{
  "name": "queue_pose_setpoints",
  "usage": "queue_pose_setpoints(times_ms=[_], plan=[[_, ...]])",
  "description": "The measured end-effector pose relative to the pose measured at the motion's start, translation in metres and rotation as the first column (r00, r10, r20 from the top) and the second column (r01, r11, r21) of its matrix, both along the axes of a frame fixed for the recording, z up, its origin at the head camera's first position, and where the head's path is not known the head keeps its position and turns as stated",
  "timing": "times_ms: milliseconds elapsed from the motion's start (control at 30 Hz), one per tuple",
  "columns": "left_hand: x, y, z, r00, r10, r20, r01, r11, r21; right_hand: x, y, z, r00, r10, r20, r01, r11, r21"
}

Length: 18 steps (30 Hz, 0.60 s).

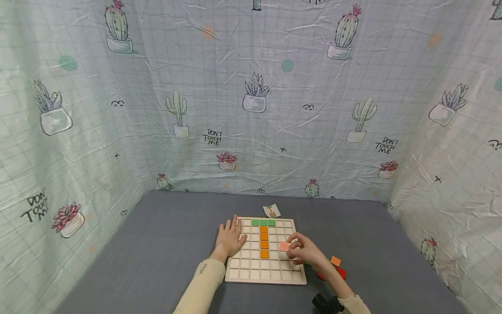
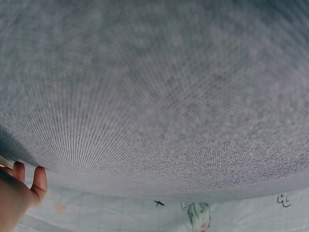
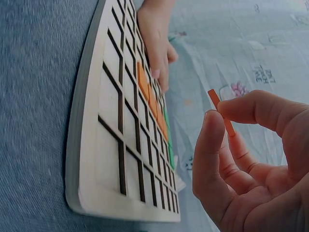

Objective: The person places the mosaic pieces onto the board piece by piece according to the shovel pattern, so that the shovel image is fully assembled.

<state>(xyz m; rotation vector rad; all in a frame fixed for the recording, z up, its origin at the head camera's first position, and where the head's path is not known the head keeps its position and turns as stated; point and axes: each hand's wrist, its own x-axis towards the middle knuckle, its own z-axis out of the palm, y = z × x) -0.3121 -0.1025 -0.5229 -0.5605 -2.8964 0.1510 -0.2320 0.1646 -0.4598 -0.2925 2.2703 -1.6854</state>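
My right hand (image 1: 303,250) pinches an orange square tile (image 3: 222,112) between thumb and fingertips, above the right part of a wooden grid board (image 1: 255,274). In the head view this tile looks pinkish. My left hand (image 1: 228,237) rests with extended fingers on the board's left edge. Green tiles (image 1: 263,222) fill several cells in a row at the far side. Below them a column of orange tiles (image 1: 264,240) runs toward me. In the left wrist view only some fingers (image 2: 39,181) show at the board's edge.
Loose orange (image 1: 335,261) and red tiles (image 1: 341,273) lie right of the board, partly hidden by my right forearm. A small printed card (image 1: 271,211) lies behind the board. A cactus-print curtain (image 1: 219,87) surrounds the grey table (image 1: 157,253).
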Motion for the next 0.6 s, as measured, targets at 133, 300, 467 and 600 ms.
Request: queue_pose_setpoints(times_ms=[133, 300, 467, 600], plan=[[0.000, -0.001, -0.001, 1.000, 0.001, -0.003, -0.001, 1.000, -0.003, 0.001, -0.008, -0.002, 1.000, 0.018, 0.004, -0.018, 1.000, -0.002], [0.001, -0.001, 0.000, 1.000, -0.004, 0.001, 0.004, 1.000, 0.011, 0.004, -0.019, -0.002, 0.999, 0.034, 0.000, -0.034, 0.999, -0.010], [0.003, -0.002, 0.001, 1.000, -0.010, 0.005, 0.010, 1.000, 0.021, 0.003, -0.029, -0.006, 0.999, 0.041, 0.020, -0.040, 0.999, -0.027], [0.005, -0.001, 0.003, 1.000, -0.011, 0.008, 0.010, 1.000, 0.027, 0.002, -0.038, -0.011, 0.998, 0.038, 0.044, -0.036, 0.998, -0.045]])
